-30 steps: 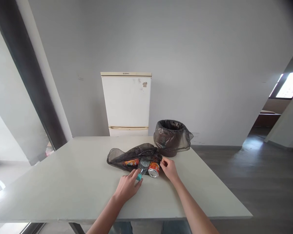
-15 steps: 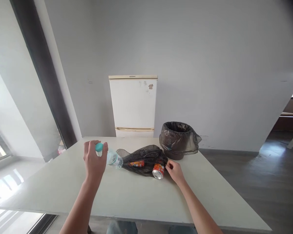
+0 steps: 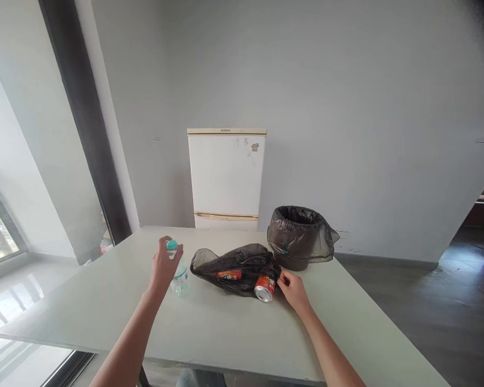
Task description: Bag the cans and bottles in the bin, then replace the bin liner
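My left hand is closed round a clear plastic bottle with a teal cap, which stands upright on the pale table, left of a dark garbage bag. The bag lies on its side with an orange can showing through it. A red and orange can sticks out of the bag's mouth. My right hand pinches the edge of the bag just right of that can.
A small bin lined with a dark bag stands on the table behind the garbage bag. A white fridge is against the grey wall beyond the table. A window is at the left; wooden floor lies to the right.
My left hand took the bottle out from the bag's mouth, carried it to the left, and set it upright on the table. My right hand stayed at the bag's edge.
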Demonstrator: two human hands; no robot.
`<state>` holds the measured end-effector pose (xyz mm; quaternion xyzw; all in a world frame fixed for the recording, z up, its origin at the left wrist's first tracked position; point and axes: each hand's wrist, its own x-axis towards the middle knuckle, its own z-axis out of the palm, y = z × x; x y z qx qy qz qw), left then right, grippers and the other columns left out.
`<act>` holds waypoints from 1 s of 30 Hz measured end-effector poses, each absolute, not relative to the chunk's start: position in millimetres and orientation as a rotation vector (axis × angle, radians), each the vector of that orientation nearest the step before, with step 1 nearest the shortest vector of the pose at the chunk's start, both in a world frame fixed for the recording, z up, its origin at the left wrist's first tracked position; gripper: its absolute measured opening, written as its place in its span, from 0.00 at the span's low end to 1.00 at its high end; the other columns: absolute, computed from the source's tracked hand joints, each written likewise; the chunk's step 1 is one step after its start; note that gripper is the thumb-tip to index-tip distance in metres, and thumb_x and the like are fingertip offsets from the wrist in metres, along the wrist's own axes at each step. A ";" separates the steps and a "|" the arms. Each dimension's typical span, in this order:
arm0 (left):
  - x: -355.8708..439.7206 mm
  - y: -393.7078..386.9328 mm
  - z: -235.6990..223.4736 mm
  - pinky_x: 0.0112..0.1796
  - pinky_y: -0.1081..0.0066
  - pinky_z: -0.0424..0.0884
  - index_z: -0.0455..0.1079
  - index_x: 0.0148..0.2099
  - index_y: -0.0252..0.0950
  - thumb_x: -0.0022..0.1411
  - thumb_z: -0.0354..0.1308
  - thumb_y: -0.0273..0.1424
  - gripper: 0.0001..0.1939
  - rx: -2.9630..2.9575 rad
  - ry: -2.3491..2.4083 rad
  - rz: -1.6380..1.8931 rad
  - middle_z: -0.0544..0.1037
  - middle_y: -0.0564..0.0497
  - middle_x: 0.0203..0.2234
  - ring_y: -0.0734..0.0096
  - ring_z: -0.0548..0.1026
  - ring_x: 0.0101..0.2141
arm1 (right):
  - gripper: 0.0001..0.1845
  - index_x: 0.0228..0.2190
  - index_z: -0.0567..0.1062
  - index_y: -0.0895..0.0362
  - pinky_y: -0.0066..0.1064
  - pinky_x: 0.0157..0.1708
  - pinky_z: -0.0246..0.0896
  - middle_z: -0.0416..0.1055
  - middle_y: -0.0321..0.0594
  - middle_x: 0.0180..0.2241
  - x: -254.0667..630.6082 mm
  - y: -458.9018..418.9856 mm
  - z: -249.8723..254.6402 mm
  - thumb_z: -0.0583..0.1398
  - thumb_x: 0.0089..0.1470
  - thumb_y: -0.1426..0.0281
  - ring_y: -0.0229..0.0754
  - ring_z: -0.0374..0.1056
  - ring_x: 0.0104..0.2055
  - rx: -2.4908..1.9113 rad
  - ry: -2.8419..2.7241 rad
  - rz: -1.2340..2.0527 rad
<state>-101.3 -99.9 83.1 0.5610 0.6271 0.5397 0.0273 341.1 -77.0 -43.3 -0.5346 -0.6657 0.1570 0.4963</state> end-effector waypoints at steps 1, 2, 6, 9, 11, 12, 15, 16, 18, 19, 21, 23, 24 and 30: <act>-102.5 -96.4 80.9 0.37 0.65 0.73 0.66 0.50 0.40 0.64 0.61 0.47 0.20 1.709 1.854 1.633 0.80 0.50 0.35 0.63 0.78 0.33 | 0.13 0.21 0.58 0.54 0.29 0.28 0.48 0.56 0.32 0.20 341.0 -77.1 -43.3 0.56 0.51 0.63 0.37 0.53 0.26 -1.297 -1.612 0.381; -102.9 -93.0 77.1 0.38 0.65 0.74 0.67 0.47 0.39 0.63 0.61 0.47 0.19 1.681 1.775 1.643 0.80 0.50 0.35 0.63 0.79 0.33 | 0.13 0.22 0.58 0.54 0.29 0.28 0.47 0.56 0.32 0.20 340.8 -77.4 -43.2 0.56 0.51 0.63 0.37 0.53 0.26 -1.299 -1.612 0.384; -99.1 -85.0 53.5 0.40 0.64 0.78 0.67 0.47 0.39 0.58 0.66 0.44 0.20 1.570 1.610 1.856 0.81 0.49 0.37 0.64 0.81 0.36 | 0.13 0.21 0.58 0.53 0.29 0.28 0.47 0.56 0.31 0.20 339.4 -79.5 -41.4 0.56 0.51 0.62 0.37 0.53 0.26 -1.302 -1.611 0.389; -97.4 -84.4 40.9 0.42 0.61 0.79 0.65 0.52 0.41 0.55 0.68 0.43 0.26 1.566 1.645 1.875 0.81 0.49 0.38 0.61 0.83 0.38 | 0.13 0.21 0.59 0.53 0.29 0.28 0.47 0.57 0.32 0.20 339.1 -80.4 -39.9 0.56 0.50 0.62 0.37 0.53 0.26 -1.299 -1.612 0.385; -98.6 -85.9 35.4 0.44 0.59 0.78 0.63 0.56 0.42 0.54 0.68 0.44 0.31 1.589 1.702 1.851 0.81 0.48 0.40 0.58 0.83 0.41 | 0.13 0.21 0.59 0.53 0.30 0.28 0.48 0.57 0.32 0.20 339.4 -80.3 -39.8 0.55 0.50 0.62 0.38 0.54 0.26 -1.297 -1.615 0.384; -99.9 -87.0 32.2 0.45 0.59 0.78 0.63 0.58 0.42 0.54 0.68 0.44 0.33 1.596 1.739 1.824 0.82 0.48 0.42 0.58 0.82 0.42 | 0.13 0.21 0.58 0.53 0.30 0.28 0.48 0.56 0.32 0.20 339.6 -80.1 -40.0 0.55 0.50 0.62 0.38 0.53 0.26 -1.298 -1.616 0.385; -107.8 -89.3 18.0 0.42 0.59 0.77 0.64 0.58 0.40 0.52 0.68 0.47 0.35 1.563 1.856 1.722 0.81 0.46 0.43 0.56 0.81 0.40 | 0.13 0.21 0.58 0.53 0.29 0.28 0.47 0.55 0.32 0.20 339.6 -79.6 -40.9 0.56 0.50 0.62 0.37 0.52 0.25 -1.300 -1.618 0.390; -112.4 -88.8 12.6 0.41 0.58 0.76 0.65 0.56 0.39 0.50 0.68 0.49 0.35 1.541 1.894 1.690 0.81 0.45 0.42 0.55 0.81 0.39 | 0.13 0.21 0.57 0.53 0.30 0.28 0.46 0.55 0.31 0.20 339.4 -79.6 -41.1 0.56 0.50 0.62 0.37 0.52 0.25 -1.302 -1.619 0.393; -125.4 -84.4 3.7 0.42 0.58 0.75 0.68 0.53 0.37 0.48 0.68 0.50 0.34 1.505 1.961 1.638 0.81 0.44 0.40 0.53 0.80 0.40 | 0.14 0.21 0.57 0.53 0.30 0.28 0.46 0.54 0.31 0.20 339.2 -79.5 -41.3 0.56 0.50 0.63 0.37 0.52 0.25 -1.305 -1.620 0.396; -133.5 -80.4 1.1 0.42 0.58 0.75 0.69 0.53 0.37 0.48 0.68 0.50 0.34 1.489 1.990 1.617 0.81 0.44 0.41 0.51 0.80 0.42 | 0.14 0.21 0.57 0.53 0.30 0.29 0.45 0.54 0.31 0.20 339.1 -79.4 -41.3 0.56 0.50 0.63 0.37 0.52 0.26 -1.307 -1.621 0.398; -151.4 -69.1 -0.1 0.43 0.60 0.74 0.69 0.54 0.37 0.49 0.67 0.50 0.34 1.454 2.078 1.546 0.81 0.44 0.42 0.52 0.80 0.43 | 0.13 0.21 0.57 0.53 0.30 0.29 0.46 0.54 0.31 0.20 339.2 -79.1 -41.3 0.56 0.50 0.63 0.37 0.52 0.26 -1.313 -1.620 0.401; -168.0 -55.6 2.5 0.43 0.62 0.74 0.68 0.55 0.38 0.52 0.65 0.49 0.32 1.427 2.162 1.466 0.81 0.45 0.44 0.54 0.80 0.44 | 0.13 0.21 0.57 0.53 0.30 0.29 0.46 0.54 0.31 0.20 339.5 -78.9 -41.3 0.56 0.50 0.63 0.37 0.52 0.26 -1.321 -1.614 0.405; -174.9 -48.7 4.1 0.44 0.62 0.74 0.68 0.55 0.38 0.53 0.65 0.49 0.31 1.413 2.202 1.433 0.80 0.45 0.44 0.55 0.79 0.45 | 0.14 0.21 0.57 0.53 0.30 0.29 0.46 0.54 0.31 0.20 339.6 -78.8 -41.3 0.56 0.50 0.63 0.37 0.52 0.26 -1.323 -1.612 0.408; -194.6 -14.2 1.5 0.57 0.39 0.65 0.64 0.61 0.30 0.56 0.62 0.55 0.41 1.202 2.570 1.289 0.68 0.25 0.58 0.30 0.66 0.61 | 0.14 0.21 0.56 0.53 0.30 0.28 0.45 0.54 0.30 0.20 339.7 -80.2 -40.8 0.57 0.50 0.64 0.37 0.51 0.25 -1.314 -1.600 0.426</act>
